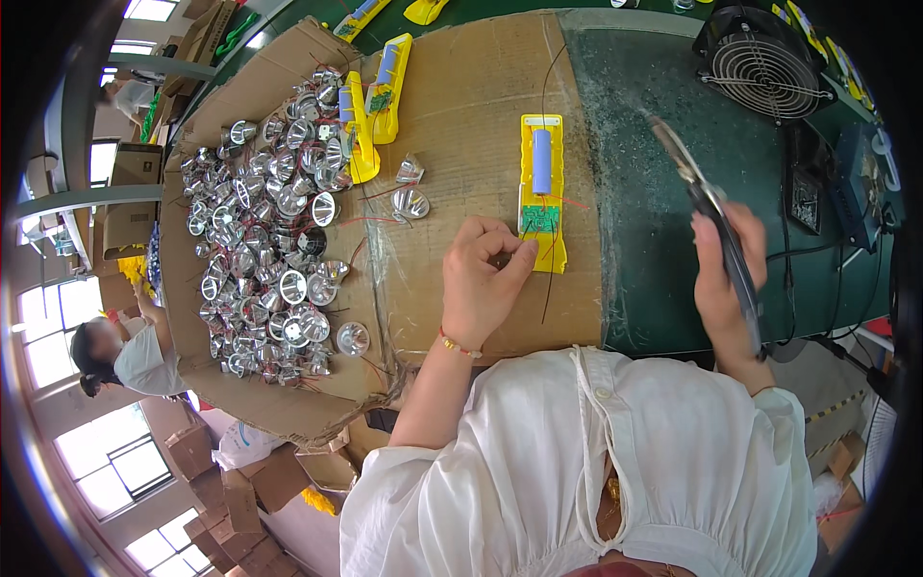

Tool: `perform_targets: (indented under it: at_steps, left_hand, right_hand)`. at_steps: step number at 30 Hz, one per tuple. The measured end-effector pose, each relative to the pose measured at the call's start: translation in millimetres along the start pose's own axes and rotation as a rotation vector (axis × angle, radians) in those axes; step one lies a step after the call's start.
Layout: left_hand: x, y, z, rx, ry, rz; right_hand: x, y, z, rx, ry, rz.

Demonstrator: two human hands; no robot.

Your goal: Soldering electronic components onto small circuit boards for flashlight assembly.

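A yellow plastic housing (550,258) lies upright on the cardboard in front of me, with a blue cylindrical battery (542,162) and a small green circuit board (538,219) in it. Thin red and black wires stick out around the board. My left hand (486,264) rests at the housing's lower left edge, fingers curled and thumb tip against the forefinger; whatever is pinched there is hidden. Off to the right, above the green tabletop, my right hand (728,264) grips a soldering iron (733,252) by its black handle. Its metal tip points up and left, blurred by motion.
A cardboard box (226,106) at left holds many silver reflector cups (274,231) with wires. Two more yellow housings (387,111) lean by it. A black fan (760,72) and a blue boxy unit (851,183) stand right. Another person (135,346) is far left.
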State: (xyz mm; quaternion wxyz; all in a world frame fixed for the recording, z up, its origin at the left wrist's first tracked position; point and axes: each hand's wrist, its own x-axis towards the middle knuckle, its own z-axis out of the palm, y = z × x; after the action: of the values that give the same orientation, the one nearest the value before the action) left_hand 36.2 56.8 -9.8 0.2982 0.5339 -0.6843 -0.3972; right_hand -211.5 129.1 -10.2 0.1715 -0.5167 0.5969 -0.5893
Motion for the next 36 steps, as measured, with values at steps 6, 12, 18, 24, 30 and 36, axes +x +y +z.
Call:
perform_targets:
  at_steps: [6, 12, 18, 24, 30, 36]
  left_hand:
    - [0.7, 0.8, 1.5, 0.007, 0.001, -0.011]
    - [2.4, 17.5, -12.4, -0.202, 0.049, -0.238]
    - [34.7, 24.6, -15.0, 0.271, -0.329, -0.181]
    - [215.4, 43.0, 17.4, 0.419, -0.143, 0.017]
    - [350.6, 36.1, -2.2, 0.858, 0.355, 0.165]
    - [342.0, 20.4, -9.3, 0.820, -0.089, 0.092]
  right_hand:
    - [-3.3, 12.1, -2.2, 0.039, -0.005, 0.073]
    - [-6.2, 21.5, -2.5, 0.040, -0.033, 0.120]
    - [-6.8, 29.8, -4.5, 0.042, -0.025, 0.196]
    - [-3.7, 31.7, -4.7, 0.054, -0.056, 0.291]
    - [-1.0, 32.2, -7.9, 0.165, -0.042, 0.372]
    - [-1.4, 36.2, -7.4, 0.188, -0.035, 0.365]
